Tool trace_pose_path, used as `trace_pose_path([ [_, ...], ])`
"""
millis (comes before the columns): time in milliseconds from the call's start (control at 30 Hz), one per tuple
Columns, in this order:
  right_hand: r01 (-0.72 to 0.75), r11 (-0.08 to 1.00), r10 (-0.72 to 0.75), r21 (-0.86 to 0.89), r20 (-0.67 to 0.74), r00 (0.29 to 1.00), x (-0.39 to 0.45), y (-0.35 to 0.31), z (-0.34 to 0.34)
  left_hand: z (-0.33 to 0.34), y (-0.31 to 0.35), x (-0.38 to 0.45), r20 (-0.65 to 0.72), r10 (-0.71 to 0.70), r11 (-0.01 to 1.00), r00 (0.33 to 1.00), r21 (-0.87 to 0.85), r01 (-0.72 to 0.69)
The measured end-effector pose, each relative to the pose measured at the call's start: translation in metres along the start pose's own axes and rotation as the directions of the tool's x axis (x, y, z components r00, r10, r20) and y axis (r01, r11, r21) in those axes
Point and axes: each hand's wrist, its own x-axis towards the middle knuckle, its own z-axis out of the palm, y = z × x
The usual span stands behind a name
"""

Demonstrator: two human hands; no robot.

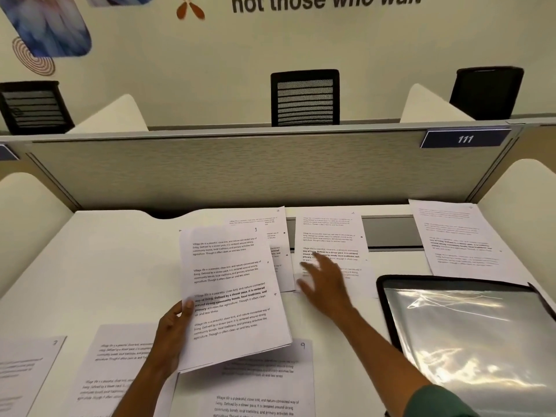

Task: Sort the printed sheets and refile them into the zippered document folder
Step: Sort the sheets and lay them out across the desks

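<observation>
Head view: left hand (171,332) pinches a small stack (231,293); right hand (326,281), fingers spread, reaches beyond it toward sheet 4 (329,233). Several sheets remain loose; folder (469,335), right of the grip, looks unfilled.

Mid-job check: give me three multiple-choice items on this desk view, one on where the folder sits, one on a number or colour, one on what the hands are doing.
1. The zippered folder lies:
A. right of the sheets
B. far left
C. on a chair

2. The number on the partition sign reads:
A. 101
B. 111
C. 211

3. The left hand:
A. rests flat on the desk
B. grips the sheet stack
C. is out of view

Answers:
1 A, it fills the lower right.
2 B, white digits on blue.
3 B, thumb over the stack's edge, while the right hand reaches open toward sheet 4.
</observation>
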Motion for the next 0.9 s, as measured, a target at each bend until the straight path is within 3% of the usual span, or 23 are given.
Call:
trace_pose_path([
  [100, 0.05, 0.99, -0.015, -0.131, 0.255, 0.967, -0.007, -0.036, 0.02, 0.001, -0.001, 0.0, -0.007, 0.001, 1.0, 1.0, -0.005, -0.001],
  [167, 0.068, 0.984, -0.016, -0.162, 0.304, 0.953, -0.013, -0.041, 0.042, -0.002, -0.001, 0.0, -0.017, -0.001, 1.0, 1.0, -0.005, 0.001],
  [267, 0.067, 0.964, -0.003, -0.256, 0.244, 0.97, -0.018, -0.047, 0.06, -0.009, 0.0, 0.001, -0.026, -0.01, 1.0, 1.0, -0.004, 0.01],
  [400, 0.035, 0.99, -0.006, -0.136, 0.205, 0.979, -0.01, -0.06, 0.072, -0.017, 0.002, -0.003, -0.05, 0.013, 0.999, 0.999, 0.036, -0.011],
  [567, 0.061, 0.991, -0.049, -0.121, 0.103, 0.993, -0.008, -0.075, 0.079, -0.029, 0.003, -0.005, -0.074, 0.023, 0.998, 0.997, 0.064, -0.018],
  [767, 0.062, 0.994, -0.053, -0.089, 0.096, 0.994, -0.002, -0.092, 0.085, -0.037, 0.011, -0.009, -0.079, 0.03, 0.999, 0.996, 0.045, -0.027],
  [900, 0.09, 0.987, -0.066, -0.136, 0.171, 0.983, -0.005, -0.096, 0.08, -0.04, 0.012, -0.012, -0.067, 0.03, 0.998, 0.997, 0.053, -0.026],
])
